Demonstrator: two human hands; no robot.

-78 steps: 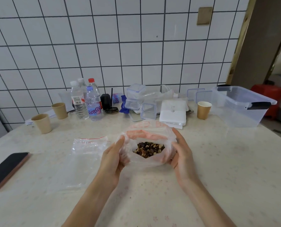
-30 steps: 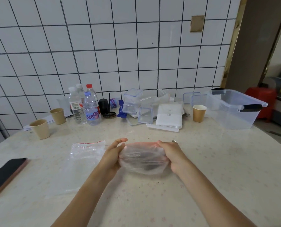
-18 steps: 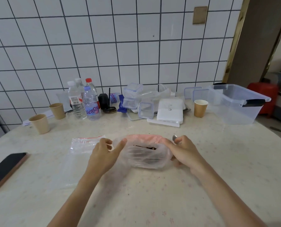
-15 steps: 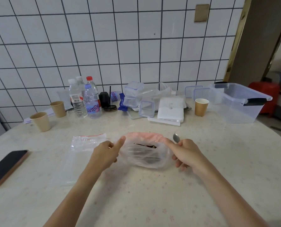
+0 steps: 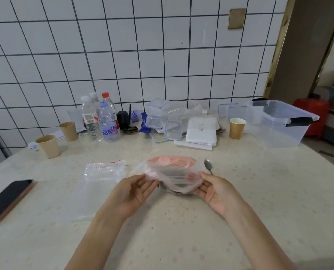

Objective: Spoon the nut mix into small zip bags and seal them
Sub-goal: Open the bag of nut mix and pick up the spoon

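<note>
Head view: table spans the frame; storage tub sits at its far right, bottles, cups and boxes line the tiled wall, and a phone lies near the left edge. Nut-mix bag lies centre, between both hands, its long axis running left to right and its mouth seemingly facing away. Left hand and right hand are spread, palms up, fingertips touching the bag's two ends. Empty zip bag lies flat just left of the left hand. Spoon lies just beyond the right hand, the nearer hand for it. Open tabletop surrounds the work on the near and right sides.
</note>
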